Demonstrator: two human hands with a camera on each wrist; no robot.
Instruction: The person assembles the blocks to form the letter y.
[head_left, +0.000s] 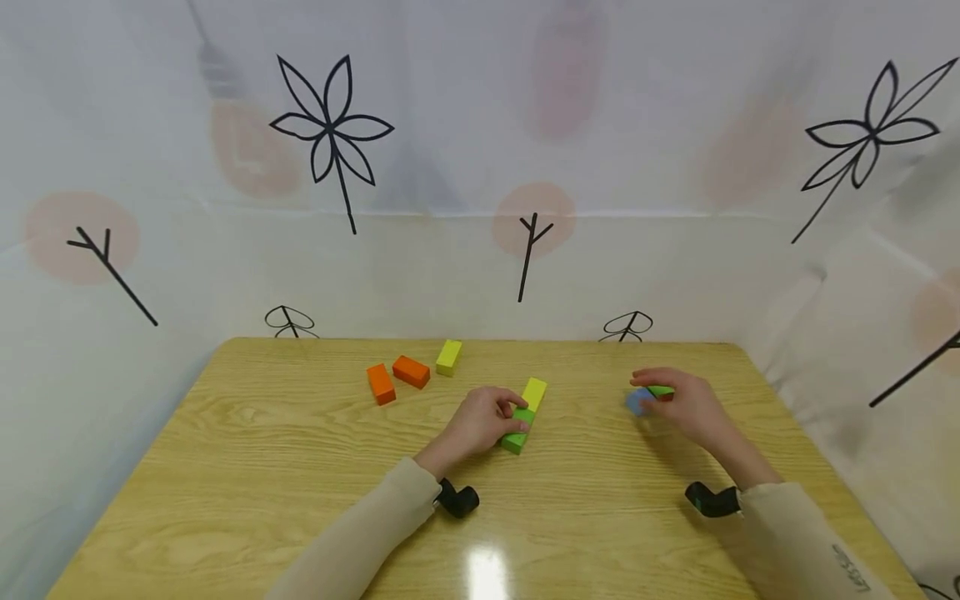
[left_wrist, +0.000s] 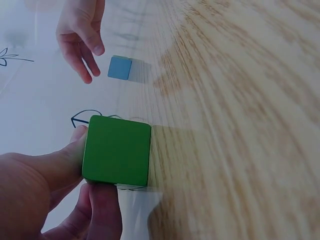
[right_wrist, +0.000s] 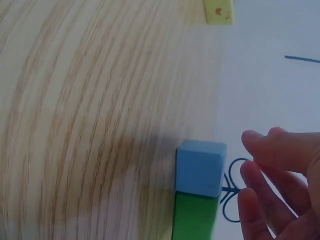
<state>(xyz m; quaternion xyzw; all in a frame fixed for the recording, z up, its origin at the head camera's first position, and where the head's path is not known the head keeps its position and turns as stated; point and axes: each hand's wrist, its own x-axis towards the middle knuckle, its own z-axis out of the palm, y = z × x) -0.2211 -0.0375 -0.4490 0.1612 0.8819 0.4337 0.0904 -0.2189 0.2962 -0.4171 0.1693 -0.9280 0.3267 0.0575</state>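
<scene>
A green block (head_left: pixel 517 432) lies end to end with a yellow block (head_left: pixel 534 393) near the middle of the table. My left hand (head_left: pixel 483 421) pinches that green block between thumb and fingers; its square green end (left_wrist: pixel 117 151) faces the left wrist camera. Further right, my right hand (head_left: pixel 693 408) hovers beside a blue block (head_left: pixel 639 402) and another green block (head_left: pixel 661 390), which touch each other. In the right wrist view the fingers of the right hand (right_wrist: pixel 280 185) are spread and loosely bent, with a gap between them and the blue block (right_wrist: pixel 200 168).
Two orange blocks (head_left: pixel 381 385) (head_left: pixel 411 372) and a separate yellow block (head_left: pixel 449 357) lie at the back left of the wooden table (head_left: pixel 262 467). A white patterned cloth (head_left: pixel 450 275) stands behind the table and along its sides.
</scene>
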